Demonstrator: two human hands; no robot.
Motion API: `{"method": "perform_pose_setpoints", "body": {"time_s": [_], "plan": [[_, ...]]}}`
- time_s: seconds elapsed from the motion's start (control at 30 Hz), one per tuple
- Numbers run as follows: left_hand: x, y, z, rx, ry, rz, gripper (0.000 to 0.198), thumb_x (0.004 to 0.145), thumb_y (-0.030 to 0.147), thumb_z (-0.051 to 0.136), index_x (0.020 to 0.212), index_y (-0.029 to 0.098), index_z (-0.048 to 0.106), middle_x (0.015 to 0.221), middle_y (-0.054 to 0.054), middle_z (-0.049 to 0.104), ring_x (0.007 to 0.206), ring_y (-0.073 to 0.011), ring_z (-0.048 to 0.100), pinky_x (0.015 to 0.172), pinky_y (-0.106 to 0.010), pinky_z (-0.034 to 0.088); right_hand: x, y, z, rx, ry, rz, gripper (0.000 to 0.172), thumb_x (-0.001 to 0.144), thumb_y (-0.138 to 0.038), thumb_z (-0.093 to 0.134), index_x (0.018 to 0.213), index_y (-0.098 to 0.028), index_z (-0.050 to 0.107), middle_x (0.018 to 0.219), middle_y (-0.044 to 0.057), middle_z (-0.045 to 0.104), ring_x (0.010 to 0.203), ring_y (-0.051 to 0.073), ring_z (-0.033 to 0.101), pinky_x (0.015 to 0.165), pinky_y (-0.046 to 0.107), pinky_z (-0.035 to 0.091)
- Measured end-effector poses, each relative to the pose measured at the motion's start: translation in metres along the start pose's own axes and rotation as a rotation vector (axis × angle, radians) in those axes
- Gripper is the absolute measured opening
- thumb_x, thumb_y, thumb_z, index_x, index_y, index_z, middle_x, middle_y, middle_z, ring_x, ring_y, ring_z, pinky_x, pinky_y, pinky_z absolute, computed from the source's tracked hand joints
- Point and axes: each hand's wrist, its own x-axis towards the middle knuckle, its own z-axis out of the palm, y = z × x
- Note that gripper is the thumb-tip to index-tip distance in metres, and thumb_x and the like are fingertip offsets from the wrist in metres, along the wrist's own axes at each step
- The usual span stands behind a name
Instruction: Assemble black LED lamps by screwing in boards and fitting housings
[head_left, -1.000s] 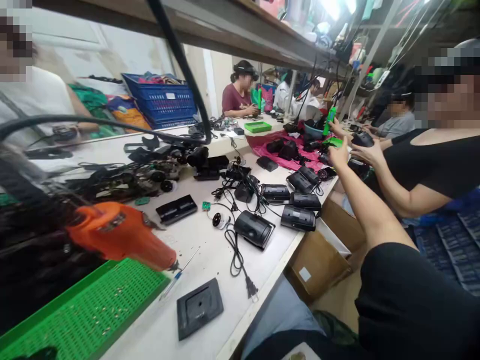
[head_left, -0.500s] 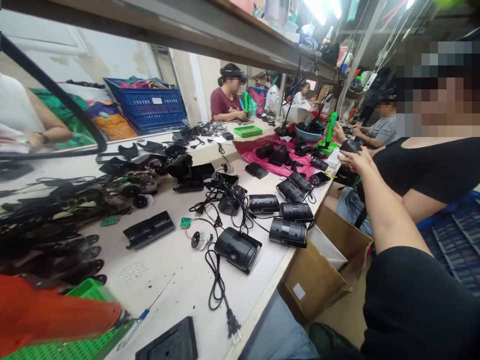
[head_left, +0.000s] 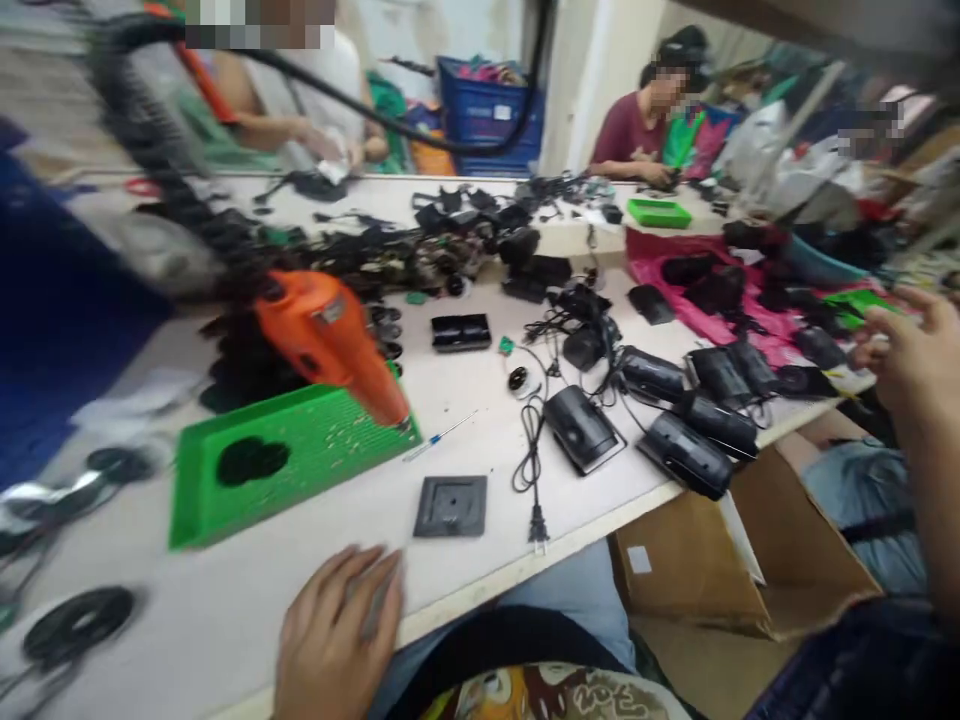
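My left hand rests at the table's front edge, blurred, with a thin grey strip across its fingers that I cannot identify. My right hand is raised at the far right, fingers apart, near a pile of black housings. An orange heat gun hangs above a green perforated tray. Beyond the tray lie a thin screwdriver and a square black plate. Several black camera housings with cords, such as one, stand between my hands.
A cardboard box sits below the table's right front edge. A pink cloth covers part of the table. Tangled black cables lie further back. A person in a maroon shirt sits across the table, near a blue crate.
The view has swung left and levelled. My left hand has entered at the table's front edge. The heat gun now appears above the green tray, and the housings appear further right.
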Motion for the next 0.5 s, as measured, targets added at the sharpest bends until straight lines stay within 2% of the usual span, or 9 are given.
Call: {"method": "perform_pose_setpoints", "body": {"time_s": [0.03,0.07,0.1,0.17,0.27,0.37,0.5], "plan": [[0.005,0.003,-0.002,0.02,0.003,-0.012,0.026,0.095,0.015,0.067,0.121,0.019,0.066,0.114,-0.012,0.072,0.115,-0.0341,0.065,0.102,-0.05,0.05,-0.015,-0.015,0.011,0.092,-0.128,0.044,0.081,0.074,-0.073,0.08,0.133,-0.018,0.068,0.053,0.002,0.057,0.037,0.016,0.048,0.042,0.042,0.039],[0.009,0.006,-0.003,0.033,0.001,-0.026,0.025,0.095,0.014,0.067,0.12,0.018,0.065,0.114,-0.012,0.072,0.115,-0.0338,0.065,0.101,-0.049,0.05,-0.035,-0.032,0.019,0.23,-0.307,0.106,0.083,0.073,-0.065,0.084,0.142,-0.024,0.062,0.059,0.001,0.06,0.04,0.015,0.049,0.043,0.041,0.04],[0.011,0.009,-0.004,0.04,-0.001,-0.033,0.024,0.095,0.014,0.067,0.119,0.018,0.065,0.113,-0.012,0.071,0.116,-0.0337,0.064,0.1,-0.048,0.05,-0.058,-0.051,0.027,0.292,-0.406,0.107,0.082,0.072,-0.059,0.086,0.144,-0.029,0.06,0.06,-0.001,0.059,0.039,0.015,0.048,0.043,0.039,0.04],[0.013,0.014,-0.004,0.055,-0.011,-0.038,0.023,0.095,0.013,0.066,0.118,0.017,0.065,0.113,-0.012,0.071,0.116,-0.0339,0.063,0.099,-0.047,0.05,-0.108,-0.091,0.038,0.353,-0.624,0.07,0.081,0.073,-0.053,0.086,0.146,-0.035,0.055,0.063,-0.002,0.062,0.041,0.017,0.052,0.041,0.037,0.044],[0.011,0.018,-0.004,0.075,-0.021,-0.037,0.023,0.095,0.012,0.065,0.118,0.016,0.065,0.113,-0.012,0.071,0.117,-0.0351,0.062,0.098,-0.048,0.049,-0.17,-0.146,0.054,0.342,-1.022,-0.034,0.071,0.089,-0.05,0.072,0.154,-0.041,0.042,0.076,-0.001,0.068,0.05,0.019,0.06,0.048,0.038,0.053],[0.009,0.02,-0.003,0.093,-0.023,-0.048,0.024,0.095,0.012,0.066,0.119,0.014,0.065,0.115,-0.013,0.071,0.119,-0.037,0.06,0.099,-0.05,0.048,-0.203,-0.181,0.069,0.308,-1.246,-0.22,0.066,0.099,-0.043,0.061,0.158,-0.04,0.033,0.081,-0.002,0.068,0.058,0.018,0.061,0.054,0.034,0.053],[0.007,0.021,-0.003,0.113,0.007,-0.075,0.024,0.095,0.015,0.065,0.12,0.014,0.066,0.117,-0.014,0.071,0.122,-0.0387,0.06,0.099,-0.05,0.047,-0.218,-0.202,0.082,0.288,-1.4,-0.377,0.064,0.103,-0.039,0.055,0.161,-0.037,0.027,0.087,-0.001,0.071,0.064,0.017,0.063,0.058,0.03,0.049]]}}
